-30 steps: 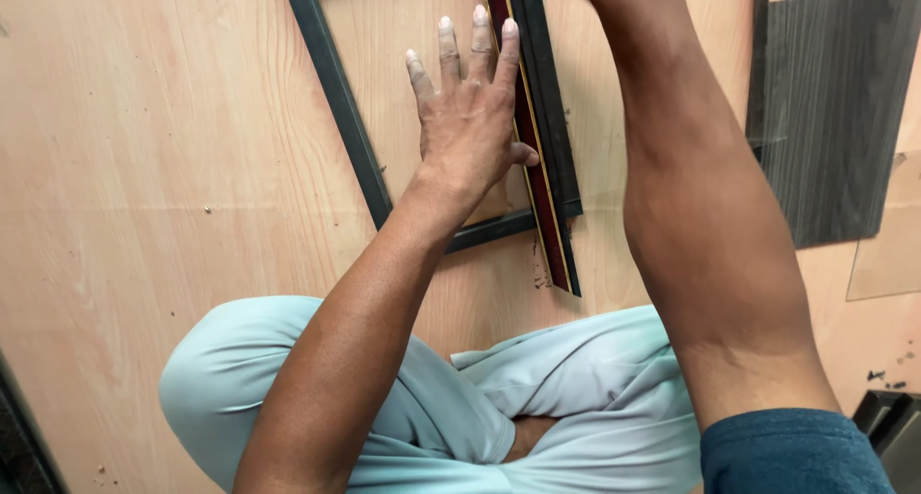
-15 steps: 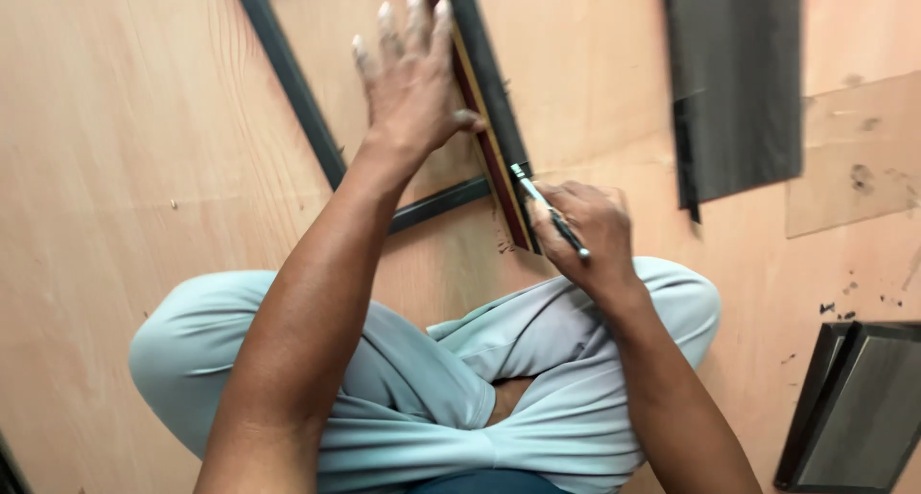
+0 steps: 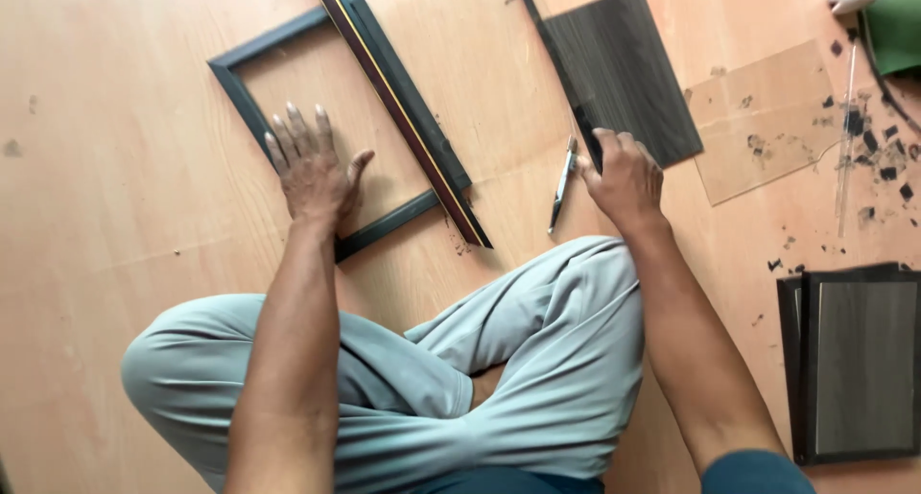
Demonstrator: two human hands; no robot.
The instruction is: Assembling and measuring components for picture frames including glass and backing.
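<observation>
Dark frame under the flat, open left hand; right hand curled on the grey panel edge.

Dark rectangular picture frame, empty, flat on the plywood floor, tilted. A dark moulding strip with a yellow line lies along its right side. Dark wood-grain panel flat nearby; slim metal knife beside it.
</observation>
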